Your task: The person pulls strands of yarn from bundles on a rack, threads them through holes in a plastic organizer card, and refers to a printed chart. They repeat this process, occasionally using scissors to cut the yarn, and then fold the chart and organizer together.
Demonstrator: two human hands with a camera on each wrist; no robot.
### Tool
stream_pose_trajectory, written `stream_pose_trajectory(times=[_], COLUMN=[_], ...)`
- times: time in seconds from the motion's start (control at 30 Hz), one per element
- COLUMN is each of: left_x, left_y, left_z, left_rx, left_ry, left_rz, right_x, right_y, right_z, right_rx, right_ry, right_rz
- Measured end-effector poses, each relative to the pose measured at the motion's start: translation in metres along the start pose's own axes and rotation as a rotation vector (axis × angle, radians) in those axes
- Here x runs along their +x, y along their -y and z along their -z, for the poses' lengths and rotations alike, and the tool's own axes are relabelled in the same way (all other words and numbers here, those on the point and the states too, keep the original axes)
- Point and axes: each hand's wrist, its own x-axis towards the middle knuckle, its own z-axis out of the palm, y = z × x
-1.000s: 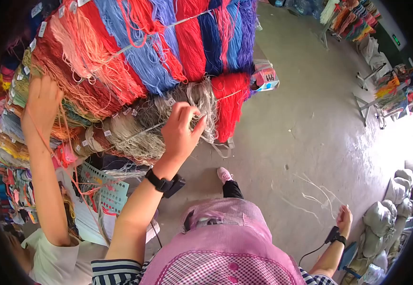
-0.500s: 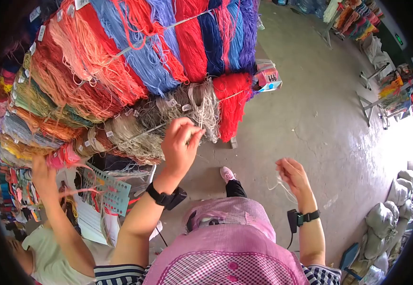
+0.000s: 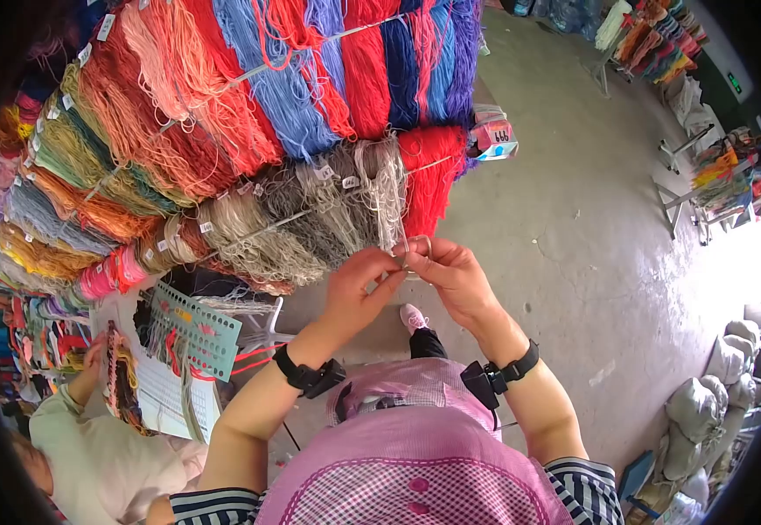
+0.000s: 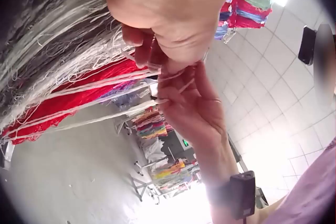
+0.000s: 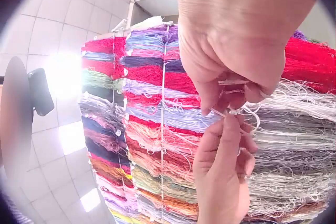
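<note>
My left hand (image 3: 363, 284) and right hand (image 3: 450, 276) meet fingertip to fingertip in front of the grey yarn skeins (image 3: 310, 210). Between thumb and fingers each hand pinches pale, off-white thread (image 4: 105, 83). In the left wrist view several such strands run from the fingers back toward the hanging bundle. The right wrist view shows small loops of the thread (image 5: 255, 116) at the touching fingertips. Right beside the hands hangs a bright red skein (image 3: 429, 175).
Skeins of many colours (image 3: 267, 96) hang on the rack, tied across with cords. Another person (image 3: 109, 455) sits at the lower left by a hole-punched card (image 3: 197, 328) holding threads. Grey sacks (image 3: 700, 402) lie at the right.
My right hand has come in from the far right, with its pale threads, to meet the left hand. The other person's arm has drawn back from the skeins toward the card and papers.
</note>
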Motion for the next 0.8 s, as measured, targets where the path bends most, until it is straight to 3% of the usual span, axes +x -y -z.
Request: stream_pose_trajectory(times=[0.1, 0.13, 0.2, 0.27, 0.37, 0.43, 0.5, 0.57, 0.6, 0.67, 0.73, 0.8], left_x=[0.019, 0.029, 0.048, 0.067, 0.082, 0.084, 0.081, 0.077, 0.073, 0.062, 0.049, 0.042], left_y=[0.009, 0.019, 0.038, 0.053, 0.07, 0.068, 0.068, 0.075, 0.077, 0.059, 0.041, 0.018], left_z=[-0.001, 0.002, 0.01, 0.016, 0.027, 0.026, 0.026, 0.026, 0.025, 0.018, 0.001, -0.017], left_rx=[-0.032, 0.124, 0.284, 0.355, 0.449, 0.445, 0.471, 0.456, 0.442, 0.391, 0.246, 0.061], left_ry=[-0.07, -0.017, 0.031, 0.049, 0.031, 0.041, 0.048, 0.045, 0.045, 0.051, 0.092, 0.192], left_rz=[-0.071, -0.168, -0.265, -0.352, -0.327, -0.309, -0.302, -0.303, -0.302, -0.227, -0.098, -0.039], right_x=[-0.016, -0.024, -0.044, -0.069, -0.127, -0.188, -0.288, -0.409, -0.414, -0.435, -0.352, -0.269], right_y=[0.014, 0.019, 0.025, 0.032, 0.044, 0.048, 0.04, 0.015, 0.022, 0.037, 0.054, 0.058], right_z=[0.002, 0.006, 0.038, 0.084, 0.176, 0.246, 0.353, 0.454, 0.448, 0.416, 0.319, 0.23], right_rx=[0.102, 0.211, 0.019, -0.085, -0.583, -0.814, -0.994, -0.685, -0.689, -0.719, -0.579, -0.375], right_ry=[0.051, 0.093, -0.018, -0.224, -0.631, -0.943, -1.218, -1.453, -1.455, -1.634, -1.381, -1.052], right_rz=[0.058, 0.065, 0.115, 0.139, 0.094, -0.06, -0.155, 0.192, 0.192, -0.095, -0.196, -0.033])
